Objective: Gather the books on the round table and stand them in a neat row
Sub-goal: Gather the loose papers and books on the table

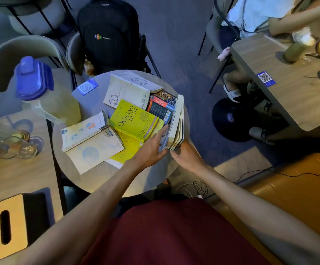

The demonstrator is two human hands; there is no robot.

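Several books lie spread face down and open on the round table (151,180). A yellow book (134,119) lies in the middle, a pale illustrated book (90,138) to its left, a white book (126,90) behind, and a dark book (161,106) at the back right. At the table's right edge a book (177,123) stands on edge, its pages fanned. My left hand (151,148) presses flat against its left cover. My right hand (186,155) holds its near end from the right.
A plastic jug with a blue lid (46,92) stands left of the table. A black backpack (107,35) rests on a chair behind. A person sits at a wooden table (281,88) on the right. A tissue box (6,226) and glasses (12,144) occupy the left table.
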